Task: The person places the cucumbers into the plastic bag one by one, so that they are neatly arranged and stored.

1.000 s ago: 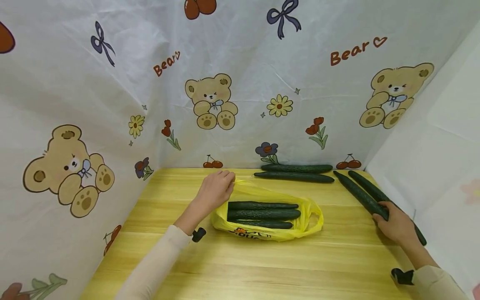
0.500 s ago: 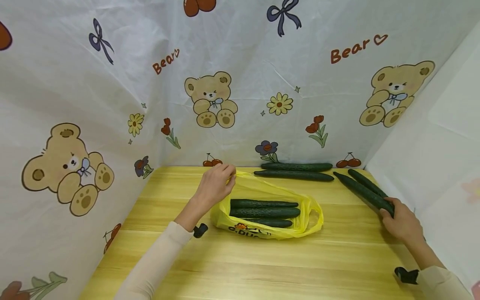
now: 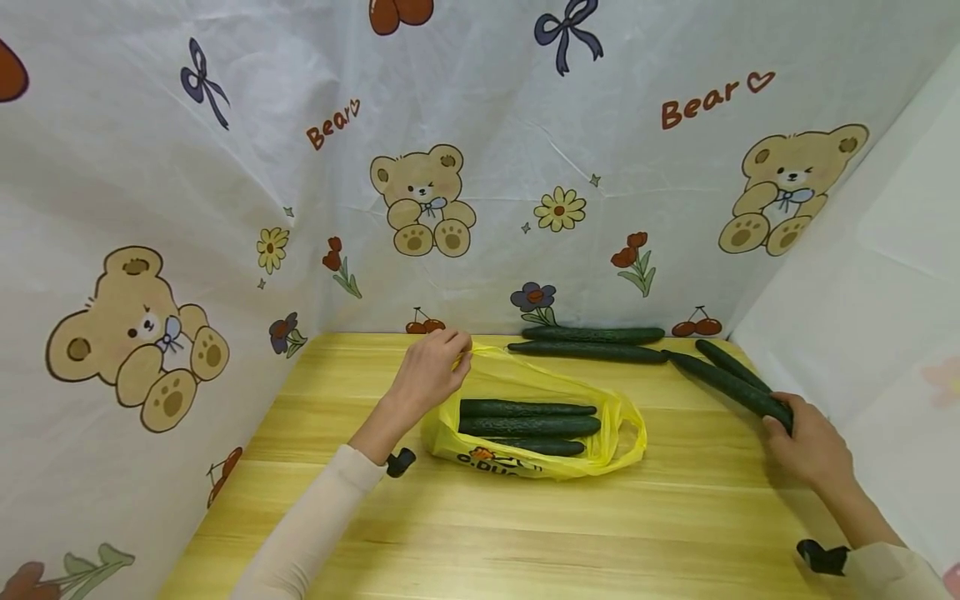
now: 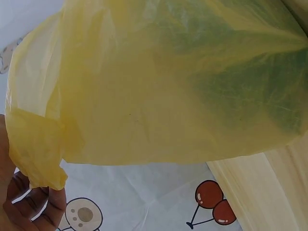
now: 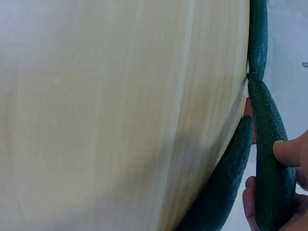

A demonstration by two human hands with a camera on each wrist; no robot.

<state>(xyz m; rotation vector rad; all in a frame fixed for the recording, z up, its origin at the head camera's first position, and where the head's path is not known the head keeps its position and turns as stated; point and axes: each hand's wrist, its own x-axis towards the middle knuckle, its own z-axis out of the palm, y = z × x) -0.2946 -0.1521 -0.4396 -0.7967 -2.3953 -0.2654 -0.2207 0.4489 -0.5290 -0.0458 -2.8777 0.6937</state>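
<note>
I had the right hand [image 3: 813, 446] clamped on the near end of a dark green cucumber [image 3: 727, 385], thumb one side, fingers the other; judged firm, though a hold closer to its middle would have balanced the far tip better. The yellow bag [image 3: 558, 470] lay on the wooden table [image 3: 525, 537], mouth open, three cucumbers [image 3: 528, 427] visible inside. My left hand [image 3: 433, 367] pinched its rim at the left end; I reckoned steady upward tension there would serve best. Farther off, another cucumber [image 3: 727, 362] lay just beside the held one, so I favoured raising the tip clear before any sideways swing. That tip met or overlapped one of two rear cucumbers [image 3: 587, 352], contact unclear, by the patterned cloth [image 3: 480, 287]
</note>
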